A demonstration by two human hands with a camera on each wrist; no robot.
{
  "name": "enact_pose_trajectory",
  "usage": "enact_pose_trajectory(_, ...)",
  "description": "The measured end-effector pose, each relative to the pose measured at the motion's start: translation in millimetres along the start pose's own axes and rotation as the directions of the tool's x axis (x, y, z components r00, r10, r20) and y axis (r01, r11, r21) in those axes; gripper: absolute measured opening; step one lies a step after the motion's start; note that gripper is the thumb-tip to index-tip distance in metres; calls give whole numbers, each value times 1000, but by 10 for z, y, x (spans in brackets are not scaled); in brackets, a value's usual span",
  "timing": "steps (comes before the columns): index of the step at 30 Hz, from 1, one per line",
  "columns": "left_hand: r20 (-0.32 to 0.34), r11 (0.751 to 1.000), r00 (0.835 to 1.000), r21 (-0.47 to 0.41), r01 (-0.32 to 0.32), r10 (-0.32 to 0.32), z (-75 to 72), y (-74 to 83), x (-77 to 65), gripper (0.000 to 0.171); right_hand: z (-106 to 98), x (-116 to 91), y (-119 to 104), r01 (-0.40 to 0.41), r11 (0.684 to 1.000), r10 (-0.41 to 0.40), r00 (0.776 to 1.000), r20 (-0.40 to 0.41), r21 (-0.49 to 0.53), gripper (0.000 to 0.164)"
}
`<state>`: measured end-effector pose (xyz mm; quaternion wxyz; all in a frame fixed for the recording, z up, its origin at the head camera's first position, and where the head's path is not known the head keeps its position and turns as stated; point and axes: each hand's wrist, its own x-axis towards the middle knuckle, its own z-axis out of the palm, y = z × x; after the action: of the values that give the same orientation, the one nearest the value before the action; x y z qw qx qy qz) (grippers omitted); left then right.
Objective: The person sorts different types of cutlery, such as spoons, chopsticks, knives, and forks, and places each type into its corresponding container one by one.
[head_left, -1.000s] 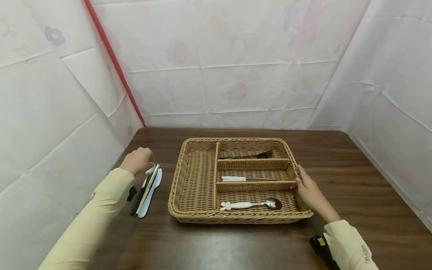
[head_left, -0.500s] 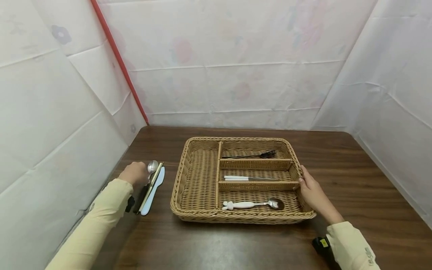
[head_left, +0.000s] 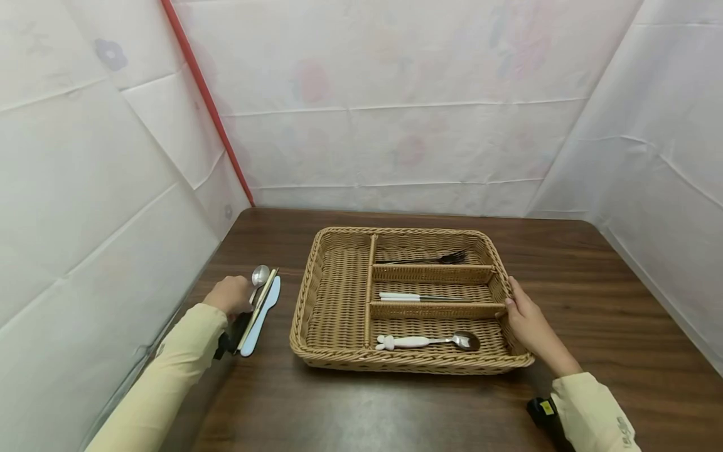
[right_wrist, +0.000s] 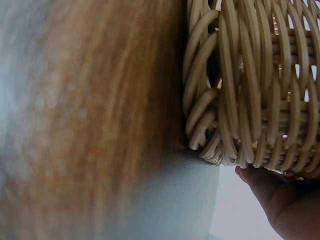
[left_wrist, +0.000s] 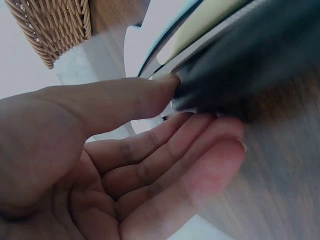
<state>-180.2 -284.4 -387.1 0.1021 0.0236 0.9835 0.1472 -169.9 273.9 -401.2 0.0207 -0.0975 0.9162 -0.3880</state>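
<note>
Dark-handled spoon (head_left: 260,275) is pinched in the left hand (head_left: 231,294), thumb on one side and fingertips on the other; its bowl points away from the person, beyond the fingers. Whether it touches the surface (head_left: 361,408) I cannot tell. Just right of that hand lie pale chopsticks (head_left: 258,310) and 1 light-blue knife (head_left: 263,316). Farther right, between the 2 hands, stands a wicker basket (head_left: 418,363). The right hand (head_left: 528,320) grips the rim at its right end. Left of that hand, the far compartment holds 1 black fork (head_left: 452,258), the middle 2 white-handled chopsticks (head_left: 399,297), the near 1 white-handled spoon (head_left: 412,341).
</note>
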Motion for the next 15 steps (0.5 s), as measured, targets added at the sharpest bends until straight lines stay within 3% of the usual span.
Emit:
enact_pose_trajectory(10, -12, 1000, 1000, -15, 19, -20, 12, 13, 28, 17, -20, -20, 27, -2, 1000, 2, 1000, -9, -2, 55)
enact_pose_trajectory(15, 2, 1000, 1000, 26, 9, -9, -75, -19, 9, 15, -11, -6, 29, 4, 1000, -4, 1000, -2, 8, 56)
